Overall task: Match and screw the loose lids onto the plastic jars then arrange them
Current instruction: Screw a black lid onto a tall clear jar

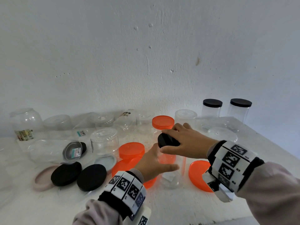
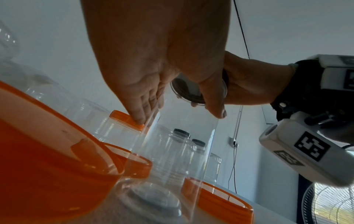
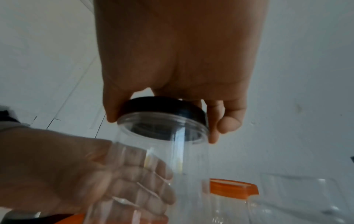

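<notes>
A tall clear jar (image 1: pixel 170 174) stands upright near the table's front middle. My left hand (image 1: pixel 154 162) grips its body, thumb across the front. A black lid (image 1: pixel 167 140) sits on the jar's mouth, and my right hand (image 1: pixel 185 138) grips it from above, fingers curled round its rim. In the left wrist view my left hand (image 2: pixel 153 68) wraps the jar (image 2: pixel 172 151), with the lid (image 2: pixel 191 92) seen from below. In the right wrist view my right hand (image 3: pixel 172 60) grips the lid (image 3: pixel 162 109) on the jar (image 3: pixel 153 154).
Two capped black-lidded jars (image 1: pixel 212 109) stand at the back right. Loose orange lids (image 1: pixel 199 174) lie beside the jar, and an orange-lidded jar (image 1: pixel 163 123) stands behind. Two black lids (image 1: pixel 91 177) and a pink lid (image 1: pixel 40 177) lie front left. Several clear jars (image 1: pixel 103 142) crowd the back left.
</notes>
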{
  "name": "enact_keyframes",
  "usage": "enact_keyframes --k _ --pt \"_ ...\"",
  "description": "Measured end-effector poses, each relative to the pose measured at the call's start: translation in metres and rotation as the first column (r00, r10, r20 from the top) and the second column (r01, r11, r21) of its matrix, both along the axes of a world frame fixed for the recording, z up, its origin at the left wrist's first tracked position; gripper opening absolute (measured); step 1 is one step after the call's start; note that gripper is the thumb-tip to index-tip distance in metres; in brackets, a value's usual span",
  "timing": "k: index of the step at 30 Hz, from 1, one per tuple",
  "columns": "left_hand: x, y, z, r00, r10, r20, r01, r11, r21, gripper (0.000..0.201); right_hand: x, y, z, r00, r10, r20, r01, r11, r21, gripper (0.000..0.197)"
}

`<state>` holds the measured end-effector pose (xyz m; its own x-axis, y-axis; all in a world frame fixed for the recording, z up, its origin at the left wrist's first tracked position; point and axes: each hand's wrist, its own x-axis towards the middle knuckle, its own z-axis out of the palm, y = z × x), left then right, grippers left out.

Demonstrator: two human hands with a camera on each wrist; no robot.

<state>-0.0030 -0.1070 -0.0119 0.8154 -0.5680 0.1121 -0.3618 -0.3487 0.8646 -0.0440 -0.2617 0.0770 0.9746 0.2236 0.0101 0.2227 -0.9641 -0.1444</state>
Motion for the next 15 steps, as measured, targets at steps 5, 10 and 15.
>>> enact_keyframes --k 5,10,15 --pt "0.002 0.003 0.005 0.999 -0.038 0.020 0.036 0.996 0.082 0.090 -0.005 0.001 -0.018 0.999 -0.025 0.020 0.023 0.993 0.118 0.071" --pt "0.012 0.020 0.010 0.978 -0.111 0.175 0.027 0.907 0.421 0.086 -0.010 -0.009 -0.022 1.000 -0.016 0.007 0.014 0.979 0.206 0.076" --pt "0.023 0.035 0.005 0.981 -0.111 0.157 -0.043 0.672 0.740 0.099 -0.030 -0.038 -0.005 0.998 0.008 0.055 -0.026 0.941 0.337 0.077"
